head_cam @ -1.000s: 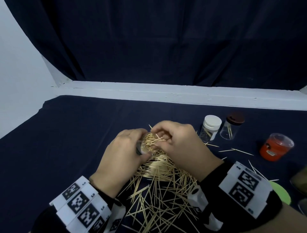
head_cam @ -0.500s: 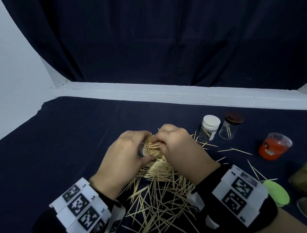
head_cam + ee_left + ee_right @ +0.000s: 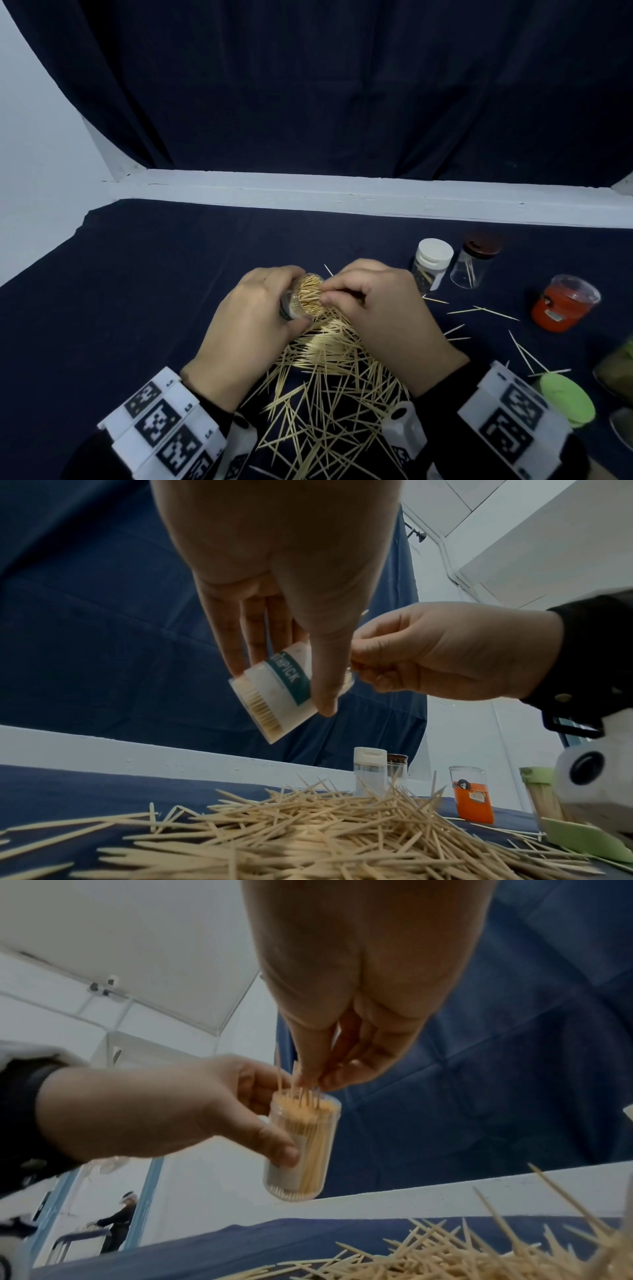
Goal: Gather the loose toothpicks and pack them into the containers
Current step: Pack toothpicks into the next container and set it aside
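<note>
Toothpicks [image 3: 329,387], thin pale wooden slivers with pointed ends, lie in one dense criss-cross heap on the dark cloth of the worktop [image 3: 144,291], too many to count, directly under and between the two hands; about eight more lie scattered singly to the right.

The left hand [image 3: 250,329] is raised above the heap with its fingers [image 3: 236,631] and thumb curled round one clear cylindrical jar [image 3: 303,1145], tilted and open-mouthed. The jar carries a teal band of lettering and is packed nearly full of upright toothpicks.

Just to its right, the right hand [image 3: 380,311] arches over the jar's mouth, knuckles up, its fingers [image 3: 346,1069] bunched together and pinching a small cluster of toothpicks whose tips stand in the opening.

Further right stand two small clear jars close together: the white-capped jar [image 3: 432,263] and the brown-capped jar [image 3: 476,265], each holding a few sticks. Beyond them sits one clear-lidded orange tub [image 3: 561,303]. Near the right edge lies one round green lid [image 3: 565,401], with a further container beside it only partly in view.
</note>
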The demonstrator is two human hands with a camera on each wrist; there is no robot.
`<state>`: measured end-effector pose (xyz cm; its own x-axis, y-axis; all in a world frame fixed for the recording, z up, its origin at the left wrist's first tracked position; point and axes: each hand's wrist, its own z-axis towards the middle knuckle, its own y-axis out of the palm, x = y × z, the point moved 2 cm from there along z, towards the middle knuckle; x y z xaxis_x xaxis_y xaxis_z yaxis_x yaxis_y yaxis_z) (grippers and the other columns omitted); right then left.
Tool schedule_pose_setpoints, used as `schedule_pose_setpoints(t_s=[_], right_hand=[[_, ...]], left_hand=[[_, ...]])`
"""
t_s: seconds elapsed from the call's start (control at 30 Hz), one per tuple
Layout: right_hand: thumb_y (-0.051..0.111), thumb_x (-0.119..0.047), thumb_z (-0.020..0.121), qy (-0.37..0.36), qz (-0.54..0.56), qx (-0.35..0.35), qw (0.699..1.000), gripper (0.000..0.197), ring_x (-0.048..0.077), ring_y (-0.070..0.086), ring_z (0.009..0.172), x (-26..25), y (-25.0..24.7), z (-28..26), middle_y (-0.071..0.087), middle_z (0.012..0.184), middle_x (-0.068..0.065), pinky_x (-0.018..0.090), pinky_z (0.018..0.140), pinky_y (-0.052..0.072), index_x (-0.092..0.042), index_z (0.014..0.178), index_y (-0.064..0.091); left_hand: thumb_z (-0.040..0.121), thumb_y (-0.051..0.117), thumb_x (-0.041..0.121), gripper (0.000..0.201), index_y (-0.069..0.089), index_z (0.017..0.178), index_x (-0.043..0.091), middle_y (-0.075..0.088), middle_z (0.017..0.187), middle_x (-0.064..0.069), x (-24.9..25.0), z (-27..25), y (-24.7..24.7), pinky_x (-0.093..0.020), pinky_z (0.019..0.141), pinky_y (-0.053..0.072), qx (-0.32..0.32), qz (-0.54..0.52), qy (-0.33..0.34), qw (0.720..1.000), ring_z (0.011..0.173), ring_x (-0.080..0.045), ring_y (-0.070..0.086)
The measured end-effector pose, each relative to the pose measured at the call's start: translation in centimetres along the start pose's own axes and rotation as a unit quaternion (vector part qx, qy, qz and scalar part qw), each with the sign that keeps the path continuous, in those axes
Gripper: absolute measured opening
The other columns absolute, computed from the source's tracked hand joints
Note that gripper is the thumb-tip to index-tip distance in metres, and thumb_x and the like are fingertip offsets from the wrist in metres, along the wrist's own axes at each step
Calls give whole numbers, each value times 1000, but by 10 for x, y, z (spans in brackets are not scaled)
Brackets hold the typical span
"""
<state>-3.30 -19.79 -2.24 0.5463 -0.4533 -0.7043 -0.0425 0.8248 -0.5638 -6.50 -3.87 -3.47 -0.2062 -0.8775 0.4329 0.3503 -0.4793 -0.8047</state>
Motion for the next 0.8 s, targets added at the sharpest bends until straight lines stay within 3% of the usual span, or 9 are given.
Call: schedule_pose_setpoints(t_s=[0.07, 0.13, 0.2, 0.3, 0.43, 0.63, 0.8], right_hand=[[75, -16, 79, -23, -46, -5, 999, 4, 6, 57, 73, -1, 6, 0, 63, 82, -6, 19, 69, 46, -14, 81, 77], [76, -14, 76, -20, -60, -15, 998, 6, 2, 54, 69, -1, 7, 0, 60, 80, -7, 18, 68, 44, -14, 82, 75], [78, -12, 73, 22, -25, -20, 999, 14, -1, 53, 64, -1, 2, 0, 58, 77, -13, 13, 65, 43, -18, 83, 70], [83, -14, 67, 52, 34, -19, 998, 28, -2, 55, 69, -4, -8, -2, 58, 77, -14, 15, 66, 47, -26, 83, 63], [76, -20, 77, -23, 24, -20, 999, 13, 1, 58, 85, -12, -1, -6, 65, 87, -12, 14, 76, 46, -20, 91, 75], [68, -15, 82, -43, -22, 6, 999, 12, 6, 61, 81, -4, 13, -5, 67, 88, -6, 18, 76, 47, -16, 89, 77], [77, -11, 72, -26, 6, 20, 999, 21, -1, 53, 77, -6, 4, -2, 59, 88, -11, 7, 73, 40, -15, 91, 74]], left_hand=[[62, 85, 26, 55, 64, 113, 22, 64, 102, 12, 2, -1, 1, -23, 81, 44, 5, -4, 16, 1000, 99, -8, 54], [61, 86, 24, 56, 64, 112, 21, 64, 101, 11, 3, -2, 1, -22, 81, 43, 10, -6, 26, 1000, 99, -8, 55], [61, 86, 25, 54, 64, 111, 22, 64, 100, 12, 2, -2, 1, -24, 80, 45, 15, -9, 26, 1000, 98, -8, 55], [64, 85, 28, 53, 64, 112, 23, 64, 101, 11, 0, -2, 0, -27, 81, 47, 20, -7, 20, 1000, 99, -8, 55], [66, 83, 30, 49, 64, 110, 24, 64, 100, 12, 0, -2, 1, -28, 80, 48, 18, -18, 17, 1000, 98, -8, 55], [63, 86, 24, 52, 65, 111, 21, 64, 100, 13, 0, -4, 1, -22, 80, 43, 27, -14, 27, 999, 98, -8, 55], [64, 85, 25, 52, 64, 111, 23, 64, 100, 11, 0, -3, -1, -21, 81, 43, 27, -25, 19, 999, 98, -7, 54]])
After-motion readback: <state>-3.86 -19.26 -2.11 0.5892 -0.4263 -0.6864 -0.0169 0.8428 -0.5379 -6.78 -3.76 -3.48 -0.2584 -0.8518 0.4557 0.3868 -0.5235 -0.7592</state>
